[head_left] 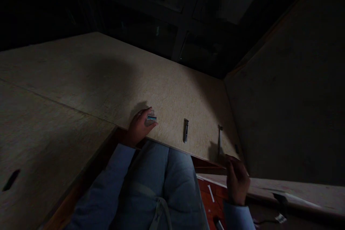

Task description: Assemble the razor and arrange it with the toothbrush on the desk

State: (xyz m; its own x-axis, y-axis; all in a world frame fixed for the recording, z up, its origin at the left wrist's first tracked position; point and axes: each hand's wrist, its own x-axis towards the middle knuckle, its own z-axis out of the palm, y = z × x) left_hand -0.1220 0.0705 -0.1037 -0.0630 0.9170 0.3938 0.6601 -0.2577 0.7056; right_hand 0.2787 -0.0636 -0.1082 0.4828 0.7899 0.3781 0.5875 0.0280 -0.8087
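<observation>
At the near edge of the table, my left hand (138, 127) curls its thumb and fingers around a small clear case with a blue strip (151, 118). To its right lies a slim dark and silver object with pale lettering (185, 131); its kind is too dim to tell. Farther right is a thin rod with a dark tip (220, 138). My right hand (237, 179) is by the rod's near end, over the table edge, its fingers drawn together. Whether they grip the rod or something small is hidden in the dimness.
The pale tabletop (167, 82) meets an upright panel (285, 115) on the right. A small dark piece (237, 148) lies by that panel. Another dark object (11, 180) is on the left surface. White strips (210, 193) lie on the reddish floor below.
</observation>
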